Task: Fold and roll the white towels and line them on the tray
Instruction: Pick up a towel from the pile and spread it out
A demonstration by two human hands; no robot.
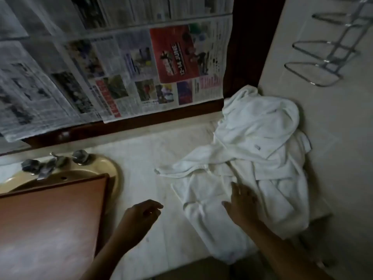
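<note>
A heap of crumpled white towels (256,150) lies on the pale marble counter (141,158), piled against the right wall and spilling toward the front edge. My right hand (242,203) rests flat on the near part of the heap, fingers straight and spread. My left hand (141,215) hovers over the bare counter left of the towels, fingers loosely curled and holding nothing. A reddish-brown wooden tray (50,225) lies at the lower left, laid over the sink.
A beige sink (113,168) with a metal tap and two knobs (54,162) sits at the left, partly under the tray. Newspaper sheets (121,67) cover the mirror behind. A chrome towel rack (327,49) hangs on the right wall.
</note>
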